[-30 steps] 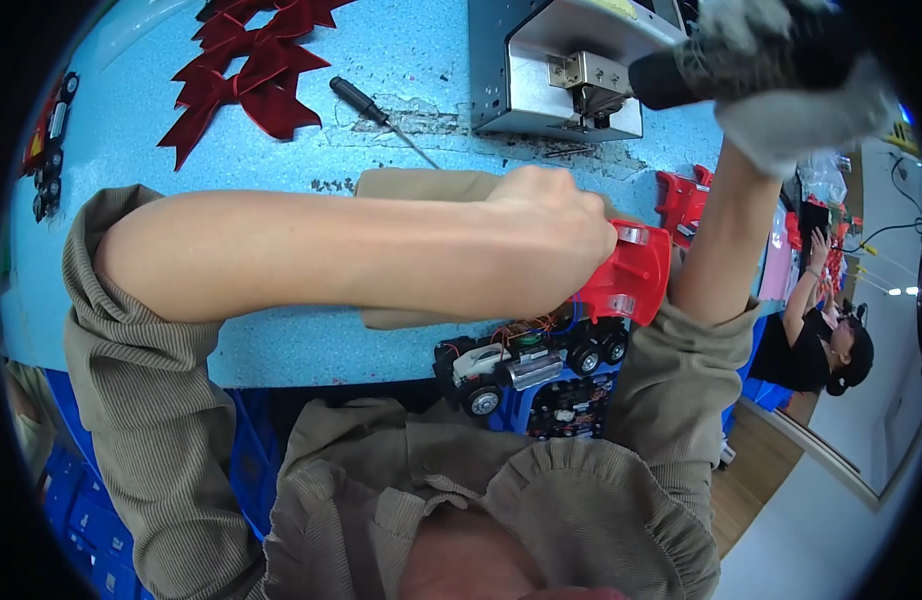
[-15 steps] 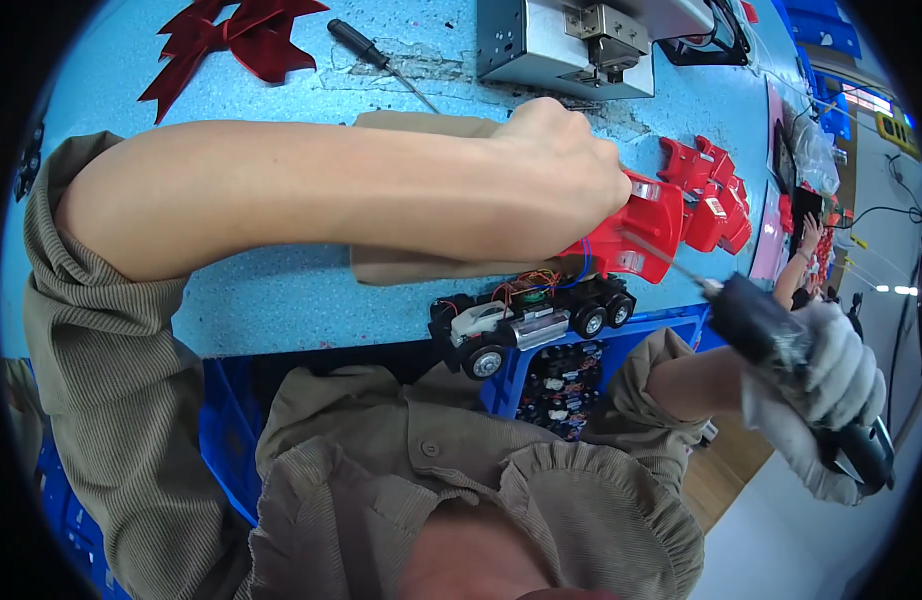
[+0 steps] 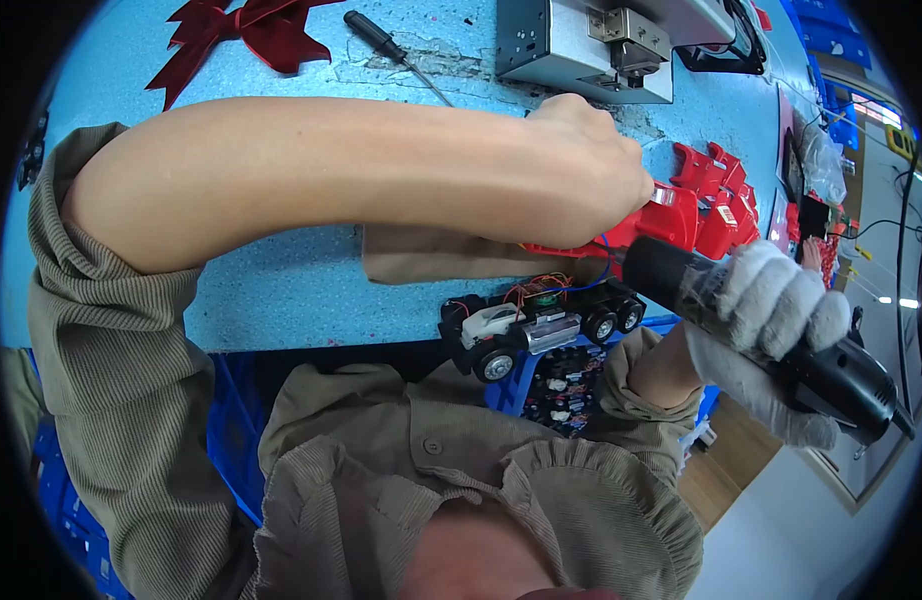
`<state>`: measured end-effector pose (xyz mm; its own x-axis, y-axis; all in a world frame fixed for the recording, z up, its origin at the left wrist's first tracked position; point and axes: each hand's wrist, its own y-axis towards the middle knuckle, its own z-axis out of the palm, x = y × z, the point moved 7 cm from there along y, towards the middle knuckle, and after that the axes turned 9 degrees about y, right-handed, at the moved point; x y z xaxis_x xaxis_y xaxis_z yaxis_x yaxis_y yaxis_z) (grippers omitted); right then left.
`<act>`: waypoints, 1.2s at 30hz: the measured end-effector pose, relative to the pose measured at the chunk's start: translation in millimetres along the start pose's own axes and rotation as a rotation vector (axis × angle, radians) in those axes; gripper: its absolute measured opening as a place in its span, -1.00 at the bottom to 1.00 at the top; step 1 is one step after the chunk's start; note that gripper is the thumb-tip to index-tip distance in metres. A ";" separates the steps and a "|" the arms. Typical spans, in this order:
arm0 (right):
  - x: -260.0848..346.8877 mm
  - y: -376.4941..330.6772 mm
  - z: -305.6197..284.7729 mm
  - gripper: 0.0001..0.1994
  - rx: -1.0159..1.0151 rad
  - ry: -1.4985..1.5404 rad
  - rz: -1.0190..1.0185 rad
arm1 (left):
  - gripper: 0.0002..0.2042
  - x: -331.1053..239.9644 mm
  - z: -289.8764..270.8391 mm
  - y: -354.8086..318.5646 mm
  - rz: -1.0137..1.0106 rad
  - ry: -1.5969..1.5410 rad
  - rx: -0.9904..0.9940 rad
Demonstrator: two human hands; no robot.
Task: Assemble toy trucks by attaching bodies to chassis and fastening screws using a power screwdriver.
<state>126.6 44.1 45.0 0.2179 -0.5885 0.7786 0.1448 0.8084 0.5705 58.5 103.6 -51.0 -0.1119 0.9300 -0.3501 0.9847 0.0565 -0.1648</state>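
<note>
My bare left hand [image 3: 589, 165] presses down on a red plastic toy truck shell [image 3: 673, 216]; its fingers are curled and their tips hidden behind the hand. The shell lies on a folded brown cloth [image 3: 421, 262]. In a white glove, my right hand [image 3: 776, 310] grips a black electric screwdriver [image 3: 671, 275]. The tool points left, its front end near the shell's near side; I cannot tell whether its bit touches anything. Just below, a black wheeled toy truck chassis [image 3: 526, 330] with a silver tank and orange wiring stands at the table edge. A blue wire runs from it toward the shell.
More red shells [image 3: 719, 190] lie beyond my right hand. A metal box-like fixture [image 3: 586, 50] stands at the back. A hand screwdriver [image 3: 376, 35] and a dark red bow [image 3: 246, 25] lie at far left. Below the table edge, a blue crate [image 3: 566, 385] holds small parts. Another person's hand [image 3: 811, 253] shows at right.
The electric screwdriver has moved left and up, closer to the red shell, in my right hand. My left hand stays on the shell. The whole view has shifted slightly.
</note>
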 end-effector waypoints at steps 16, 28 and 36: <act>59.6 119.6 -83.3 -0.35 -0.087 -0.286 -0.543 | -0.82 -2.9 -4.8 -8.5 0.031 0.028 -0.154; 5.4 126.1 -22.6 -0.17 0.535 0.208 -0.093 | -0.87 -2.3 -3.3 -9.0 0.046 -0.011 -0.143; -60.9 136.3 -22.6 -0.51 0.437 0.277 0.255 | -0.88 -5.4 -4.9 -5.6 0.075 -0.019 -0.139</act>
<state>154.9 190.4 69.5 0.4467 -0.3033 0.8417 -0.3445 0.8099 0.4747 54.3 100.0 -43.6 -0.0389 0.9267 -0.3739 0.9992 0.0384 -0.0088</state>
